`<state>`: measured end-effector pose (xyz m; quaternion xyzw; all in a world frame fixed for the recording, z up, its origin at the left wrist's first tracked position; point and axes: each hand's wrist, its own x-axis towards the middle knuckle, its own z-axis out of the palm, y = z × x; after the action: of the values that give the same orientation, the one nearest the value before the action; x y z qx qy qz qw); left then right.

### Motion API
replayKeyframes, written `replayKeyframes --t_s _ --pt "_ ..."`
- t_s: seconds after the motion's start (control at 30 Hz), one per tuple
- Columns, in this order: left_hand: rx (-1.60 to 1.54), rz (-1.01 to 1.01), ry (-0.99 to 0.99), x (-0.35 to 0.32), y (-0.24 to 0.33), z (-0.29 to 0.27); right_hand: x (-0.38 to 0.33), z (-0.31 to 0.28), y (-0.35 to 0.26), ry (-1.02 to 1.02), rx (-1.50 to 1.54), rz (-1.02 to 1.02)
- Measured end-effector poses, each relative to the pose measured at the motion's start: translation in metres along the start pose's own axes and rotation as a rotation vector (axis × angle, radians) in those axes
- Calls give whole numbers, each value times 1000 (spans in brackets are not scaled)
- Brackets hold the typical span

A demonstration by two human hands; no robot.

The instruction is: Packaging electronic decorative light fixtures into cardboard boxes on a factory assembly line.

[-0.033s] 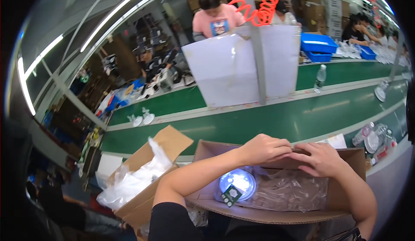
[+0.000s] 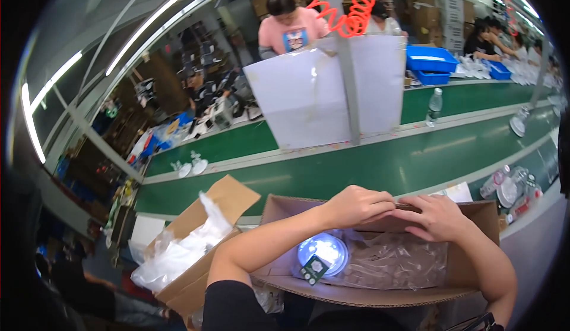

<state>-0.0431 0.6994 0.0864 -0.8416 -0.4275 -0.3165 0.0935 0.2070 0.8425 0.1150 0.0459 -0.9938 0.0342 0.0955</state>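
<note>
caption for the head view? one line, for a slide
Both hands, left hand and right hand, grip the far edge of a cardboard box beside a green conveyor belt.

A brown cardboard box (image 2: pixel 380 295) sits open at the lower centre of the frame, its far wall upright (both hands meet on that edge). Inside lies crinkled clear plastic wrapping (image 2: pixel 395 260) across the right part, and a round white disc-shaped lamp (image 2: pixel 323 252) toward the left, with a small dark green circuit board (image 2: pixel 313 268) resting against its near rim.
</note>
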Motion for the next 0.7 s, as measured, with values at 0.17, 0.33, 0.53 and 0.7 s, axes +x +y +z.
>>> replayKeyframes --t_s 0.17,0.33,0.53,0.7 --pt "52 -21 -9 -2 11 -1 -2 5 1 2 86 -45" --pt "79 -102 -10 1 25 -9 2 23 5 1 70 -86" --pt "32 -102 -1 14 24 -1 -10 19 6 -24 71 -27" --pt "8 -176 -18 8 19 -1 -2 21 11 -30 78 -33"
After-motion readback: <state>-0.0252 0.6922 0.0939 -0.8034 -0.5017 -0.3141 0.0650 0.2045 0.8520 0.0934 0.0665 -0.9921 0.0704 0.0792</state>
